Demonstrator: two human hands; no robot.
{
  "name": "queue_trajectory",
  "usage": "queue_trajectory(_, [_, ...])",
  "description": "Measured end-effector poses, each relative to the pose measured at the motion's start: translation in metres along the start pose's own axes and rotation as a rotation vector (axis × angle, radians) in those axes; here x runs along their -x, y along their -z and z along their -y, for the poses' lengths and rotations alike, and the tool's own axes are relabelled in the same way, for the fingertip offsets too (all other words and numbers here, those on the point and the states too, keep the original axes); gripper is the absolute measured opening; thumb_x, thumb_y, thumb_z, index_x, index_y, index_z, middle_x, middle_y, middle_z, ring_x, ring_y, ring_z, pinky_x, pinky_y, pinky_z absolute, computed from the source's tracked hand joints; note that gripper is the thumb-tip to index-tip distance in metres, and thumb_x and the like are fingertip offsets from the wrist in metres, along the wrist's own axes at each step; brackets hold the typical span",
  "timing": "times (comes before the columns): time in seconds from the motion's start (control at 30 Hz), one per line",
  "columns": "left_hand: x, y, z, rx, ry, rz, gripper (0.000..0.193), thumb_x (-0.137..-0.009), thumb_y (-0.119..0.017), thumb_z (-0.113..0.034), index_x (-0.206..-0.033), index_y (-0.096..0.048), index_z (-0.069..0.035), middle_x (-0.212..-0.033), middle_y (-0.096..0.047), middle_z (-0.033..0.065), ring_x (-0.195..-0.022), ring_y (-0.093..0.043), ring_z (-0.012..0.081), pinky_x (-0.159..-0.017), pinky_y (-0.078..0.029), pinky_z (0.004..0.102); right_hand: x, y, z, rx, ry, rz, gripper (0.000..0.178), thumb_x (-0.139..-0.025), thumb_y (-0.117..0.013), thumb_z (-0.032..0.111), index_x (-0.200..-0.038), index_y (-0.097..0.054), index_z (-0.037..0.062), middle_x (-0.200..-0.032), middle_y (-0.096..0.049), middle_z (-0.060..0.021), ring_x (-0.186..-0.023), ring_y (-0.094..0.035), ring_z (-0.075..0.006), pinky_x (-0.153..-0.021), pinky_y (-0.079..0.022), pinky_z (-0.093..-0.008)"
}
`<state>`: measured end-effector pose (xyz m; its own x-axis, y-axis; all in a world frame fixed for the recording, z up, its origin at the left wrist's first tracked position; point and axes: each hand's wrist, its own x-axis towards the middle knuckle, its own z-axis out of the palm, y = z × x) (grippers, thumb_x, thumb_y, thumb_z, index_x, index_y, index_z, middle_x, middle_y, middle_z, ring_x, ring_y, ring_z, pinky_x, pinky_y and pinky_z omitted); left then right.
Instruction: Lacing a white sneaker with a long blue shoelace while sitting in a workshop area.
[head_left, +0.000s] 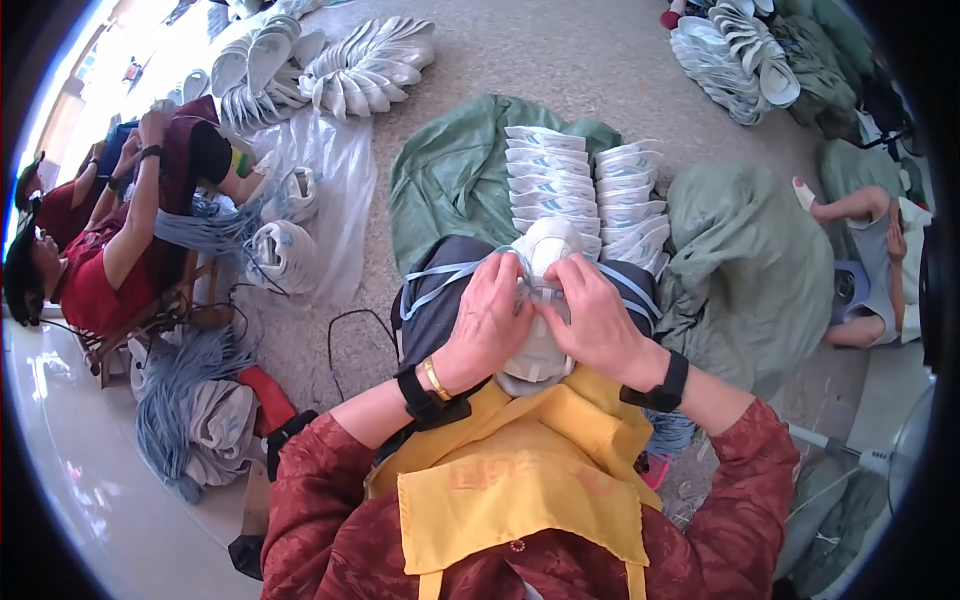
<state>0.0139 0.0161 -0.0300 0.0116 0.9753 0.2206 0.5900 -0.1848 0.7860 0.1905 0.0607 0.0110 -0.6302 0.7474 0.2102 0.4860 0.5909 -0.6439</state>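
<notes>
A white shoe upper (545, 364) rests on my lap, its rounded toe pointing away from me. My left hand (488, 322) is closed at its lace holes, thumb and fingers pinched on a light blue shoelace (436, 272) whose loose length trails left over my dark trouser leg. Opposite it, my right hand (603, 328) pinches the shoelace at the other side of the opening, and another lace end (628, 286) hangs out to the right. My fingertips nearly meet over the upper and cover the exact crossing of the lace.
Two stacks of white shoe uppers (550, 185) stand beyond my knees, by green cloth (450, 170). A green sack (745, 265) lies right. Blue lace bundles (185, 405) hang at left. People sit left (100, 240) and right (868, 265). More uppers (368, 68) lie farther back.
</notes>
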Motion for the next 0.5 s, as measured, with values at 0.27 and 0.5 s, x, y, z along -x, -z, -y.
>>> queue_trajectory(0.27, [0.001,0.007,-0.002,-0.084,-0.106,0.037,0.028,-0.084,-0.061,0.005,-0.11,-0.051,0.004,-0.103,-0.052,0.0234,-0.099,-0.054,0.0435,-0.086,-0.046,0.0503,-0.008,-0.015,-0.006,-0.066,-0.171,-0.012,0.035,-0.08,-0.076,0.006,-0.104,-0.053,0.0007,-0.099,-0.06,-0.0204,-0.093,-0.063,-0.0432,-0.081,-0.052,-0.049])
queue_trajectory(0.5, [-0.001,0.01,-0.005,-0.196,-0.18,0.14,0.029,-0.083,-0.057,0.006,-0.112,-0.052,0.008,-0.102,-0.052,0.025,-0.1,-0.052,0.0447,-0.087,-0.044,0.0516,-0.008,-0.025,-0.01,-0.08,-0.302,-0.031,0.034,-0.079,-0.075,0.004,-0.103,-0.05,0.002,-0.095,-0.059,-0.0202,-0.09,-0.062,-0.044,-0.078,-0.051,-0.05])
